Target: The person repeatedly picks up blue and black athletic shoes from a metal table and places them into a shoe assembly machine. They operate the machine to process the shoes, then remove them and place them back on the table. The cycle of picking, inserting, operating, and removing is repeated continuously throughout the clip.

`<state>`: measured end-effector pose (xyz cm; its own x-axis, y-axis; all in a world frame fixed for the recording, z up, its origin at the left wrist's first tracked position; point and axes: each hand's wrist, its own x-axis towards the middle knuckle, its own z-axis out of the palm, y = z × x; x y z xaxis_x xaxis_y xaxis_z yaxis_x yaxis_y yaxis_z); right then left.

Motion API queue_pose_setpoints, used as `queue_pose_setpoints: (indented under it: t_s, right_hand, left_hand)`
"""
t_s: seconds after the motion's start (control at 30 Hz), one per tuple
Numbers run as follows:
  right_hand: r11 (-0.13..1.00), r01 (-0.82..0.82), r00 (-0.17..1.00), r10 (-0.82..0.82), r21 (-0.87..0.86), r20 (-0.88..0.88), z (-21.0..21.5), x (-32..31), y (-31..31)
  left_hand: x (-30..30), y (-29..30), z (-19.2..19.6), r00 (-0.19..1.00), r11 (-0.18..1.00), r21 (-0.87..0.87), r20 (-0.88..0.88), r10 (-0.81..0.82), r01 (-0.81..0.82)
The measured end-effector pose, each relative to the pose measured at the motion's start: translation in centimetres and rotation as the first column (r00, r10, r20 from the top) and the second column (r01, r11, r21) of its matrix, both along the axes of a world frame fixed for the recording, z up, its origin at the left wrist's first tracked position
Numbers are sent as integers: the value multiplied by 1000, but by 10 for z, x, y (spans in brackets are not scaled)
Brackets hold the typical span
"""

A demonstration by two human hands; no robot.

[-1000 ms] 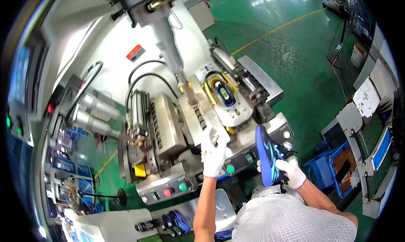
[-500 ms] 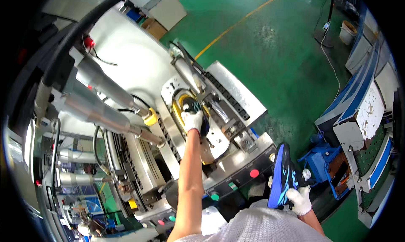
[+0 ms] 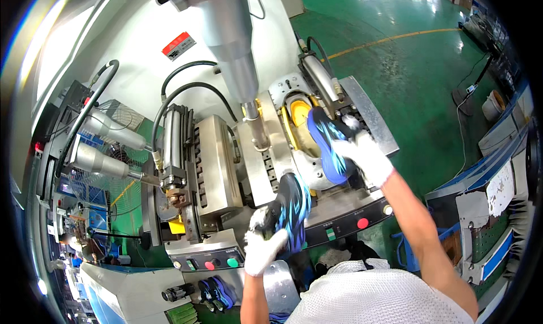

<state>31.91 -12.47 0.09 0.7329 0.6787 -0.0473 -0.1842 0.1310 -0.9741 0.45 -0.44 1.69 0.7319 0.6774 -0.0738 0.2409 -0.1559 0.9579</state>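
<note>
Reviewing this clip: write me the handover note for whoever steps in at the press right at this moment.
Left hand: gloved, closed around a black and blue shoe, held in the air in front of the control panel.
Right hand: gloved, gripping a second black and blue shoe, sole up, over the yellow-rimmed seat of the press.
Done: one shoe is off the machine, in the left hand.
Left: the right-hand shoe looks not yet settled in the seat; whether it touches it cannot be told. More shoes lie on the ledge below the panel.
</note>
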Motion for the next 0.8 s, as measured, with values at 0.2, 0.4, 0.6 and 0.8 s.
queue_pose_setpoints:
  t_s: [0.2,0.4,0.6,0.8]
  right_hand:
    - [587,536,577,270,-607,771,-160,132,159]
    - [591,521,491,382,-616,783,-167,94,202]
    - [600,237,602,527,-764,600,-103,63,185]
    - [968,-43,570,226,-246,790,-50,-206,45]
  left_hand:
    - [-131,-71,-45,748,976,-47,-651,131,-212]
    - [-275,-134,-151,371,778,222,-780,503,-587]
    - [-283,-104,-276,246,749,114,-903,352,-653]
    - [-285,-123,-326,425,669,140,-675,604,-730]
